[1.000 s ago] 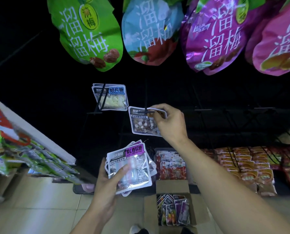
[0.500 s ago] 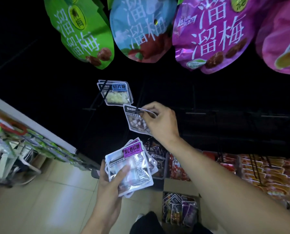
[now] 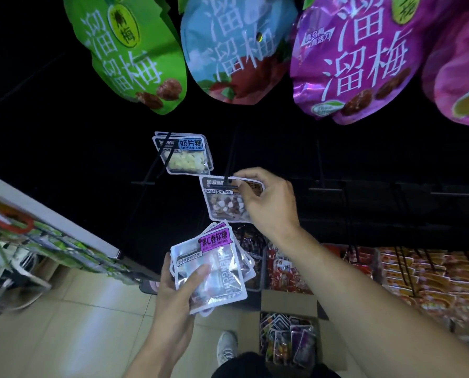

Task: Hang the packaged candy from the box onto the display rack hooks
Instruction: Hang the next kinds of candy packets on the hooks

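Your right hand (image 3: 268, 203) is pinching the top edge of a brown candy packet (image 3: 226, 205) at the tip of a black hook (image 3: 229, 170), seemingly threading its hole. The hook is running up and away from you. Your left hand (image 3: 178, 293) is gripping a fanned stack of packets (image 3: 211, 271) just below.

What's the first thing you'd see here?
Four big shiny plum bags across the top: green, blue, purple and pink. In the middle, the right hand pinches a small clear candy packet at a black hook, while the left hand holds a packet stack.
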